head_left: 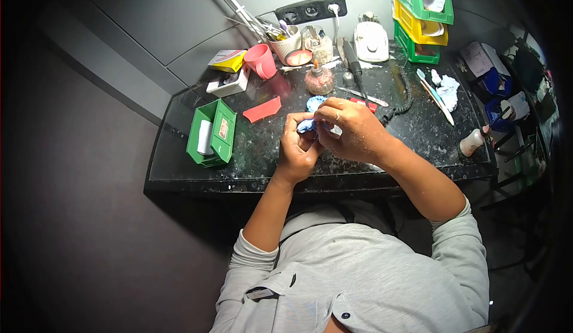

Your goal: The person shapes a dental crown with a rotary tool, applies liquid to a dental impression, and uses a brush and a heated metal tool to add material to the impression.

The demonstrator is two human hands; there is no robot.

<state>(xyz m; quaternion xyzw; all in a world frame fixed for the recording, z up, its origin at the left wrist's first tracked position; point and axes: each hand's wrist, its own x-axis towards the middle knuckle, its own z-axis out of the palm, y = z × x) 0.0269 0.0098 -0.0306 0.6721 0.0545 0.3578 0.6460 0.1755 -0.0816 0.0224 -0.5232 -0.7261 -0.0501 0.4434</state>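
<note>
My left hand (298, 153) is closed around a small light-blue piece (307, 126), which looks like a dental cast. Fingers of my right hand (351, 129) are bent in a pinch over that piece; what they grip is hidden behind the knuckles. Pale dust specks both hands. Just beyond the fingertips, a second light-blue piece (315, 102) lies on the black bench (256, 160). Behind it stands a spirit burner (319, 81) with a small orange flame. A slim metal spatula (363, 96) and a red strip (365, 105) lie right of the burner.
At left are a green bin (224, 133) and a pink wax sheet (262, 110). A pink mug (260, 61) and a tool pot (286, 45) stand behind. A corded handpiece (351, 58), stacked bins (418, 40), a brush (436, 97) and a bottle (473, 142) occupy the right.
</note>
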